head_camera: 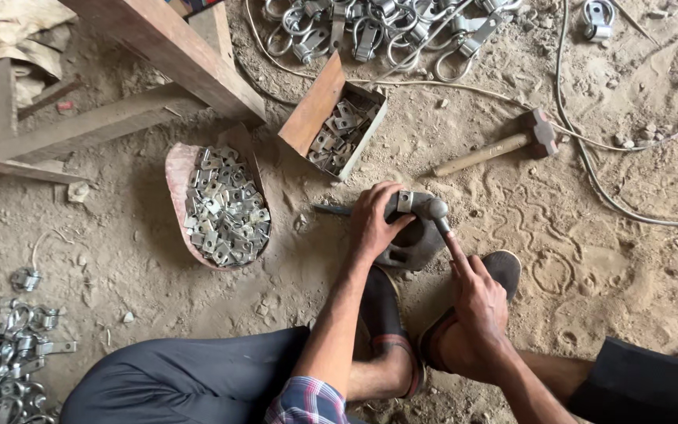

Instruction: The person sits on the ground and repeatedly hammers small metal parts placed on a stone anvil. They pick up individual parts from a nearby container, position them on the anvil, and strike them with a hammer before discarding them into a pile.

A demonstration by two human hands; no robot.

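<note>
Dark trousers (182, 381) and a plaid cuff (308, 402) fill the bottom edge, with two slippered feet (390, 330) set on the sandy ground (590, 259) just below the work. Far left of the grip, a heap of bent metal clamps (1, 353) lies at the frame corner. Nearer, left of the left hand, a shallow reddish tray (176, 177) holds a pile of small zinc-coloured brackets (225, 208). Up and left of the hands stands an open cardboard box (315, 110) with more of the same brackets inside. The left hand (372, 224) is closed down over a small metal piece (406, 202) resting on a dark round iron block (413, 243), fingers curled around it and pinning it in place. Touching that piece from the right is the head of a small hammer (433, 209), whose thin handle runs down into the right hand (480, 302); that hand is wrapped shut around the handle, index finger stretched along it. Above and right of the grip, well apart, a bigger wooden-handled hammer (500, 145) lies on the sand beside a loose wire (590, 165), and more ring clamps (378, 31) are heaped along the top edge.
</note>
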